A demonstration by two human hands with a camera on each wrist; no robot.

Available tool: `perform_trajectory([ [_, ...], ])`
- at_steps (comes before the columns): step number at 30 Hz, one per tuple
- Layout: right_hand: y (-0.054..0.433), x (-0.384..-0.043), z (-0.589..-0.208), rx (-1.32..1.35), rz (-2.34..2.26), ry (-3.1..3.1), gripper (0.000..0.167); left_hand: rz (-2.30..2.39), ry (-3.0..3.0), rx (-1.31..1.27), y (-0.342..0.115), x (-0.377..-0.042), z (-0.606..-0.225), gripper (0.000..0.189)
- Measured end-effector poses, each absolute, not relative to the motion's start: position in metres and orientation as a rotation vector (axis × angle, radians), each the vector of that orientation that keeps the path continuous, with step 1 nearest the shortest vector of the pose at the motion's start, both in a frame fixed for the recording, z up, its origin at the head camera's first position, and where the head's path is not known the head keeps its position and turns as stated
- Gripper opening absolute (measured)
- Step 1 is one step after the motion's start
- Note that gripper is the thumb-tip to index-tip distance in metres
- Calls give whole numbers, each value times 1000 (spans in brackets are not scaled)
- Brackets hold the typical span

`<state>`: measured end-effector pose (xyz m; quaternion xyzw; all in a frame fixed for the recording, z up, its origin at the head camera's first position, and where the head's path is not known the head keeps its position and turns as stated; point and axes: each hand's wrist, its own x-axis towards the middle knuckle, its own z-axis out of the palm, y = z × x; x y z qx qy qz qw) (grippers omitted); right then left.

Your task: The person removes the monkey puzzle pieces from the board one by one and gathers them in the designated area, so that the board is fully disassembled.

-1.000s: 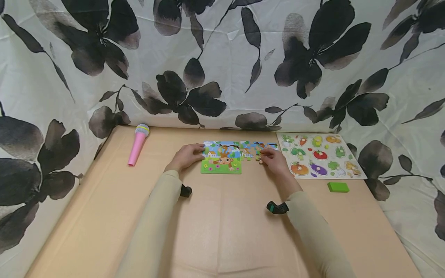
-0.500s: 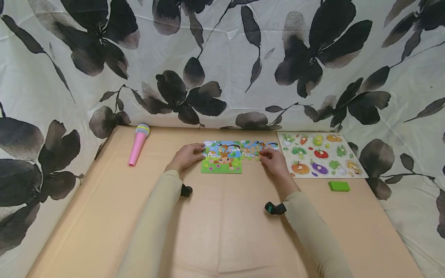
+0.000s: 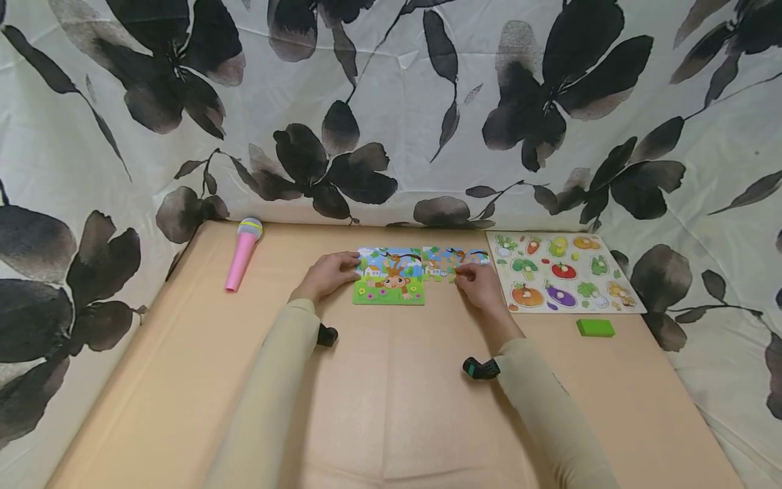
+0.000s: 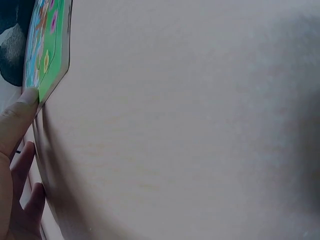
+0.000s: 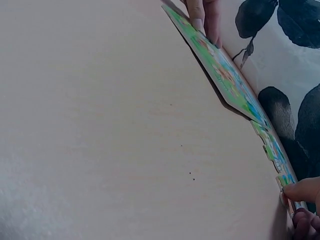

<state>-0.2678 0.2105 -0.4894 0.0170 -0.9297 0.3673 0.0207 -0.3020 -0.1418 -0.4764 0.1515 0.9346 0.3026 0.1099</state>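
A square picture board (image 3: 388,285) with a cartoon monkey lies near the far edge of the table. At its left edge rests my left hand (image 3: 330,275); the left wrist view has the thumb (image 4: 25,107) on the board's corner and other fingers spread beside it. Joined jigsaw pieces (image 3: 436,265) with a matching picture adjoin the board on the right. My right hand (image 3: 482,285) pinches a puzzle piece (image 5: 283,199) at the lower edge of these pieces, with the thumb (image 5: 300,191) over it. The fingers cover much of that piece.
A white vegetable sticker-like sheet (image 3: 586,288) lies just right of my right hand. In front of it is a green block (image 3: 595,329). A pink toy microphone (image 3: 241,261) lies at the far left. A floral cloth (image 3: 421,136) hangs behind the table (image 3: 379,401).
My right hand has shifted slightly left, bringing the pinched puzzle piece in against the joined pieces. My left hand and the board have stayed in place.
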Motion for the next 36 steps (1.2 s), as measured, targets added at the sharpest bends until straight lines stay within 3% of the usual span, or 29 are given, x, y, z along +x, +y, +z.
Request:
perform_trajectory([
  [36, 203, -266, -491, -34, 1215, -2819, 27, 914, 2741, 444, -143, -303, -477, 43],
])
